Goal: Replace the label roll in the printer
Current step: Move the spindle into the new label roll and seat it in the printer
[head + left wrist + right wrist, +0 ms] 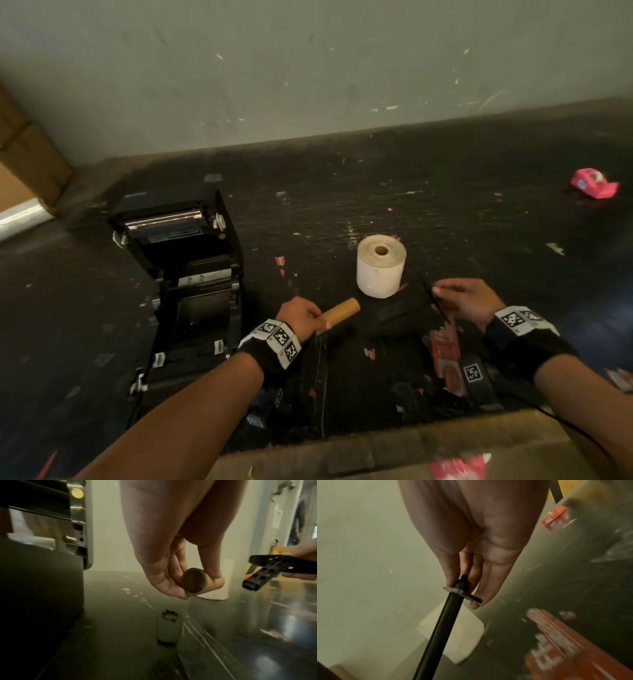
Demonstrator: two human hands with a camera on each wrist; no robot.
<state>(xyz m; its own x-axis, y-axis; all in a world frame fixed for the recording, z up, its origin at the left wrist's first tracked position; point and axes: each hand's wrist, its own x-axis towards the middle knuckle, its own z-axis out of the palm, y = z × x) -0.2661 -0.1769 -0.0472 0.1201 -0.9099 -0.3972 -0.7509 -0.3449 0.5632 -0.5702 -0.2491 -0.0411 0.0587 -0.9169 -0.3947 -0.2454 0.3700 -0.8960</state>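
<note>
The black label printer (186,274) stands open at the left of the dark table (445,212), its roll bay showing no roll. My left hand (301,317) grips an empty brown cardboard core (340,315) just right of the printer; the left wrist view shows the core (202,583) pinched between thumb and fingers above the table. A full white label roll (381,265) stands on end behind the hands. My right hand (466,298) pinches a thin black plastic spindle (433,298); in the right wrist view the spindle (447,615) points down toward the white roll (458,635).
A pink tape dispenser (594,183) lies at the far right. Red label scraps (447,356) and a small black part (169,626) lie on the table near its front edge. A wall (308,68) rises behind the table, and a cardboard box (24,161) stands at the far left.
</note>
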